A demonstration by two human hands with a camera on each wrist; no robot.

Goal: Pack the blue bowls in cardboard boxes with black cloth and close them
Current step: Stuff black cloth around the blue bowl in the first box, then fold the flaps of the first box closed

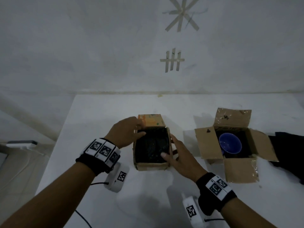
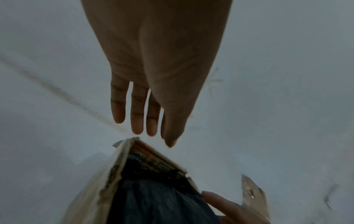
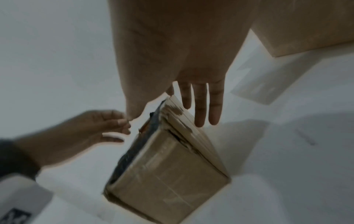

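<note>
A small cardboard box [image 1: 152,163] stands mid-table, filled to the top with black cloth [image 1: 152,145]; no bowl shows in it. Its far flap [image 1: 153,120], printed orange, stands up. My left hand [image 1: 130,130] reaches over the box's far left corner with straight fingers [image 2: 137,118], holding nothing. My right hand [image 1: 178,150] lies flat along the box's right wall, thumb on the cloth, fingers [image 3: 199,109] straight. To the right a larger box [image 1: 207,145] stands open, with a blue bowl [image 1: 230,143] on black cloth inside.
More black cloth [image 1: 287,150] lies at the table's right edge, beside the larger box. The white table [image 1: 98,116] meets the wall at the back. A grey-white device [image 1: 21,143] sits off the table's left side. Cables trail near my wrists.
</note>
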